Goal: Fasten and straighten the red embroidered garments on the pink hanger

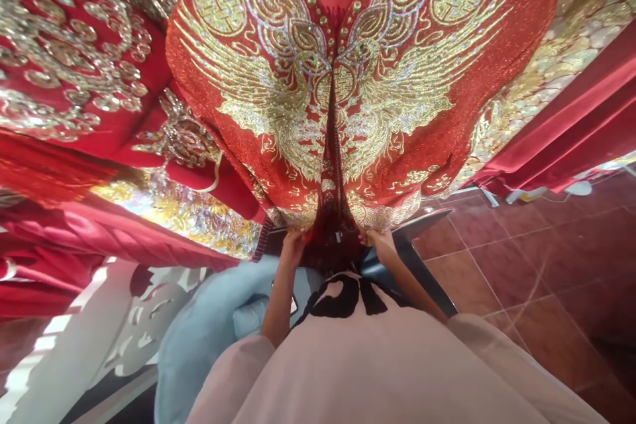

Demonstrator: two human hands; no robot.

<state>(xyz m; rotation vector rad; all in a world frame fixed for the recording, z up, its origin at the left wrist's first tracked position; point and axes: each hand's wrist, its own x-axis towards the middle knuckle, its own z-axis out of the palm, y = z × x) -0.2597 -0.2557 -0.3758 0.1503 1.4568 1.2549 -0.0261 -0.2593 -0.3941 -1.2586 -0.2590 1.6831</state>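
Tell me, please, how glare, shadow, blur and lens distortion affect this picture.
Head view: bright glints speckle the red jacket and the beadwork at upper left; head view: wide-angle stretching toward the edges makes the pink shirt loom large; head view: the floor darkens at lower right; head view: left hand and right hand look small, their finger detail soft.

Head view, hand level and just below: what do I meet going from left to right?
White cut-out panel → light blue fabric → left hand, gripping the lower edge of the red embroidered jacket → right hand, gripping that edge on the other side → tiled floor.
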